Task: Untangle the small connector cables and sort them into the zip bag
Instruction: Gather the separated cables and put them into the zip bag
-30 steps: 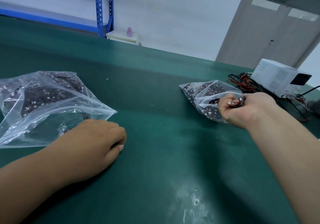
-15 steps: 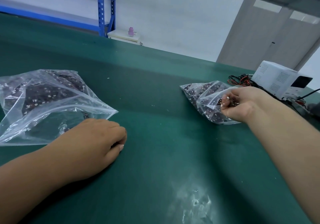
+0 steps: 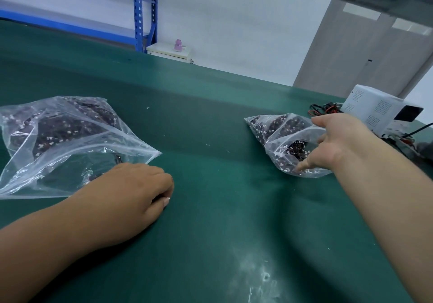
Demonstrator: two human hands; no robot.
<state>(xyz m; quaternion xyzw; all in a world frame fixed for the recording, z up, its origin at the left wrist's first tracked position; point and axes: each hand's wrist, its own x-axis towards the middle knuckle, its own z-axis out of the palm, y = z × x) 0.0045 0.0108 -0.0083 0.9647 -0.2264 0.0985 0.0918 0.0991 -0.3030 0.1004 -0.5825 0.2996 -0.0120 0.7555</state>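
While poised at the right bag's [image 3: 276, 129] mouth, right hand [image 3: 342, 138] fingers [image 3: 322, 122] spread wide and holding nothing, seems to be bagging: cables [image 3: 296, 148] lying inside, on the tabletop [image 3: 222, 185]. Left hand [image 3: 136, 190] curled beside left bag [image 3: 70, 138]; cannot tell if holding anything. Next: pick another tangle, tease apart.
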